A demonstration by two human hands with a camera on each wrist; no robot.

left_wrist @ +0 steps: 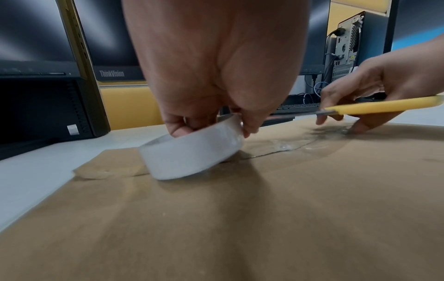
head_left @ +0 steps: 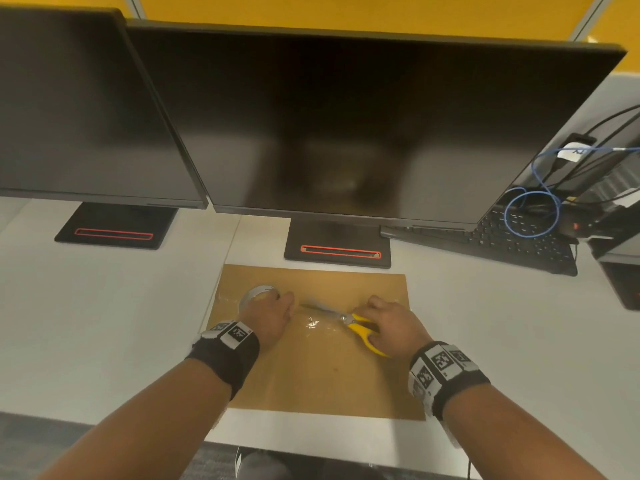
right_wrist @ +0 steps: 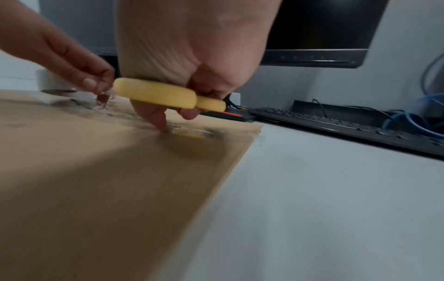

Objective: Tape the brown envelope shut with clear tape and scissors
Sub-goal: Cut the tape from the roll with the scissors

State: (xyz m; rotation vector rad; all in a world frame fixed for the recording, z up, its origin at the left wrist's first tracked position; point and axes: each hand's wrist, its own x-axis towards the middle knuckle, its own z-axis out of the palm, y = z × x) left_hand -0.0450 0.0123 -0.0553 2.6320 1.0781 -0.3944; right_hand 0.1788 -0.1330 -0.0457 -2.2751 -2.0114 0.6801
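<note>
Taping is the step in hand: the strip is down and looks ready to be cut.

Nearest, the brown envelope (head_left: pixel 322 368) lies flat on the desk (head_left: pixel 104 323), straight ahead at 12 o'clock. On it, a shiny strip of clear tape (head_left: pixel 313 322) runs between both hands.

The left hand (head_left: pixel 268 315), at about 11 o'clock, pinches the tape roll (left_wrist: pixel 192 154), which rests tilted on the envelope. The right hand (head_left: pixel 389 327), at about 1 o'clock, grips the yellow scissors (head_left: pixel 363 332), and one finger presses the tape down. The blades point toward the roll. I cannot tell if the blades are apart.

Next, I think the blades must reach the tape beside the roll and snip it.

Farther back stand two dark screens (head_left: pixel 346 133).
</note>
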